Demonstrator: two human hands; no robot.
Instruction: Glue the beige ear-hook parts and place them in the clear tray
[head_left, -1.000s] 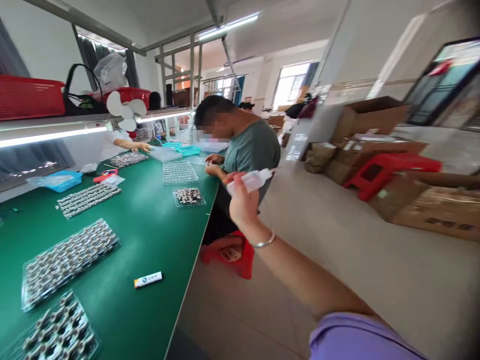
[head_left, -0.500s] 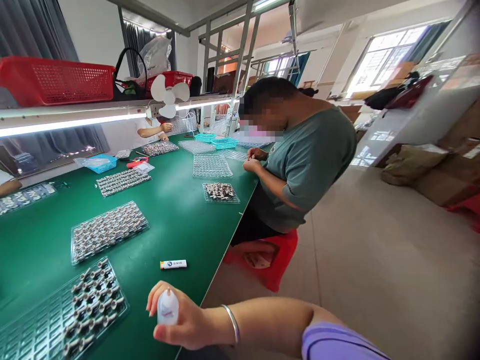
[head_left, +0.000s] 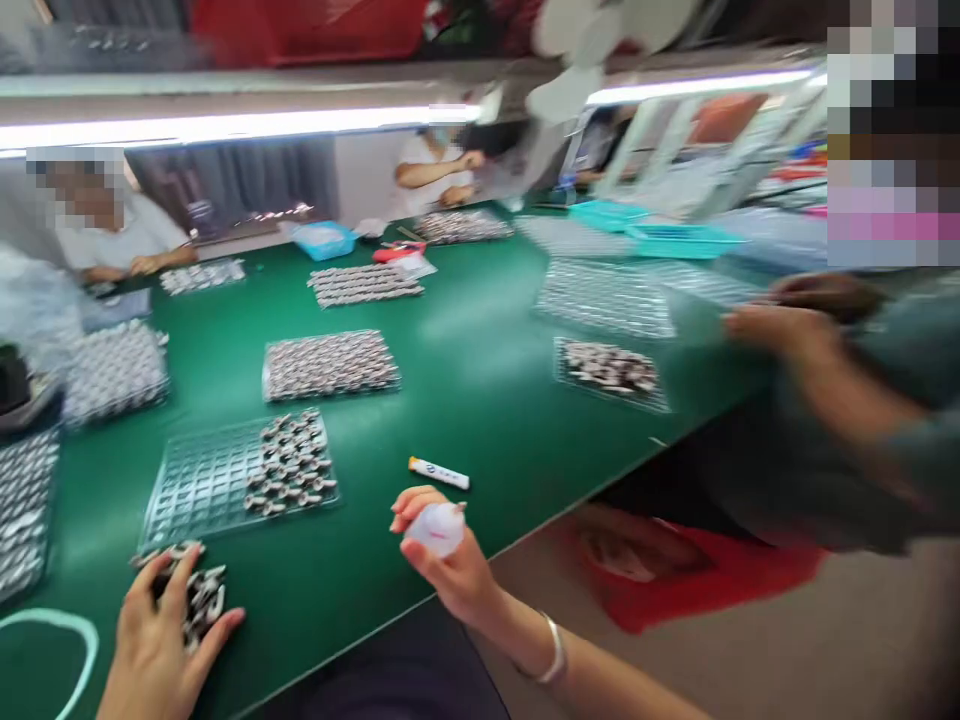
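My right hand (head_left: 450,565) is closed around a small translucent white squeeze bottle (head_left: 439,528) with a narrow tip, just above the green table. Beside it lies a white tube with an orange end (head_left: 439,473). At the lower left, my left hand (head_left: 156,630) reaches over a small heap of dark-and-white metal-looking parts (head_left: 202,598). Its fingers are spread, with the tips touching or close to the heap. Beyond that hand sits a clear plastic tray (head_left: 199,480), its right part filled with rows of similar small parts (head_left: 292,462).
Filled trays (head_left: 330,365) stand farther back on the green table (head_left: 465,350). A small tray of loose parts (head_left: 611,368) is near a co-worker's hands (head_left: 787,320) at right. Two other people sit across the table. A pale ring (head_left: 82,640) lies lower left; a red stool (head_left: 675,570) stands below.
The view has swung left, with some blur. My left hand has come into view over the heap of parts. My right hand still holds the squeeze bottle, now tilted to the right.
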